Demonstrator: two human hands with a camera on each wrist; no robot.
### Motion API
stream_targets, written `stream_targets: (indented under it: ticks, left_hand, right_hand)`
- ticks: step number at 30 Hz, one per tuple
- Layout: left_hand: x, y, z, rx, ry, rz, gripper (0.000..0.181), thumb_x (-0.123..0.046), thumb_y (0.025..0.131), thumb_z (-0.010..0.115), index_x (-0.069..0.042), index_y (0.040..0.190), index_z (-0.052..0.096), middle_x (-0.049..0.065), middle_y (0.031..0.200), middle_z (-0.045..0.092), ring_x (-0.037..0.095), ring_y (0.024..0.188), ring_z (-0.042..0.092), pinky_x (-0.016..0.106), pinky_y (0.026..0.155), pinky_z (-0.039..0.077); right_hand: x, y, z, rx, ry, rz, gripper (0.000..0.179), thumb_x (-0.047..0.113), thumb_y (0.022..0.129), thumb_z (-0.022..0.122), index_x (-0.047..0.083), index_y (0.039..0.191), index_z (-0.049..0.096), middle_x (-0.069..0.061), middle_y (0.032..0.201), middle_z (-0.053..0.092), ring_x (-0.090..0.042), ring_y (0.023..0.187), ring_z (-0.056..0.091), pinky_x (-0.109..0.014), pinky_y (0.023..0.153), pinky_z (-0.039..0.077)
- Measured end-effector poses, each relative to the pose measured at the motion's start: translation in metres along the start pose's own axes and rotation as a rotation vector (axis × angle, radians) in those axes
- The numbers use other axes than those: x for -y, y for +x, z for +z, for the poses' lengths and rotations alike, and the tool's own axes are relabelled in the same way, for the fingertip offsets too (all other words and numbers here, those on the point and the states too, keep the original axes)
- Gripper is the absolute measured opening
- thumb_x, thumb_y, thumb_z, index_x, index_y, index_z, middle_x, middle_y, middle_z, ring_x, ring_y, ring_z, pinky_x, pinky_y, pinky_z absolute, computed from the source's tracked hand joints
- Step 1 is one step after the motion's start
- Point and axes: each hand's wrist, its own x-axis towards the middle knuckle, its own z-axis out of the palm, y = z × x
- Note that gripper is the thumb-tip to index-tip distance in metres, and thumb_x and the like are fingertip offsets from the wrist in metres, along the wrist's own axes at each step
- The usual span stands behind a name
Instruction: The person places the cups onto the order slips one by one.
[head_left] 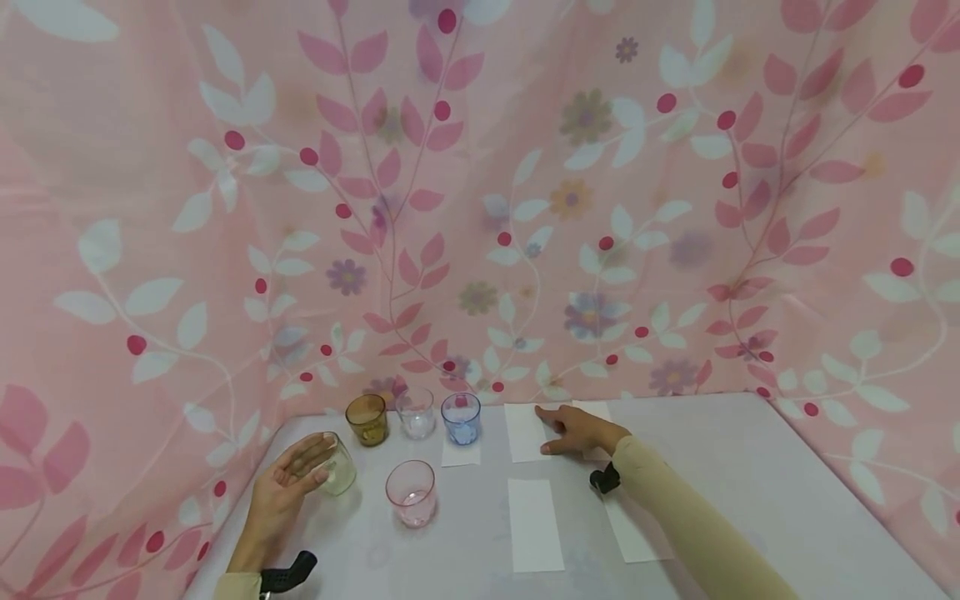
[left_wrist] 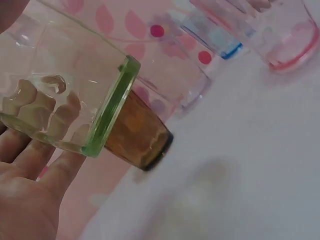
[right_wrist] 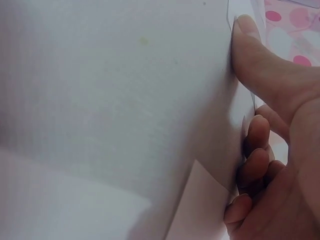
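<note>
My left hand [head_left: 281,487] holds a clear glass with a green tint [head_left: 342,472] at the left of the table. In the left wrist view the glass's thick green base [left_wrist: 112,110] tilts above the tabletop, fingers behind its wall. Farther right, my right hand [head_left: 581,429] reaches to a white paper sheet [head_left: 525,442] at the back, index finger extended and thumb tip at the sheet. Its other fingers [right_wrist: 252,167] are bent in the right wrist view. Near the left hand stand an amber glass [head_left: 367,422] and a pink glass [head_left: 412,496].
A clear glass [head_left: 417,417] and a blue glass [head_left: 461,421] stand in the back row, the blue one on a white sheet [head_left: 459,458]. More sheets lie nearer the front [head_left: 536,529] and partly under the right forearm [head_left: 667,500]. A flowered pink curtain [head_left: 480,208] hangs behind the table.
</note>
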Motion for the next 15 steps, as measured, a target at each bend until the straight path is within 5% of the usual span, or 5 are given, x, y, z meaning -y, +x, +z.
stream_targets:
  ticks: [15]
  left_hand:
    - [-0.052, 0.087, 0.067, 0.077, -0.011, 0.035, 0.065, 0.020, 0.091, 0.066, 0.017, 0.151, 0.041, 0.015, 0.147, 0.064, 0.021, 0.136, 0.064, 0.031, 0.113, 0.052]
  right_hand:
    - [-0.005, 0.002, 0.002, 0.003, -0.004, -0.013, 0.088, 0.031, 0.095, 0.082, 0.005, 0.164, 0.035, 0.000, 0.086, 0.040, -0.015, 0.076, 0.034, -0.026, 0.071, 0.030]
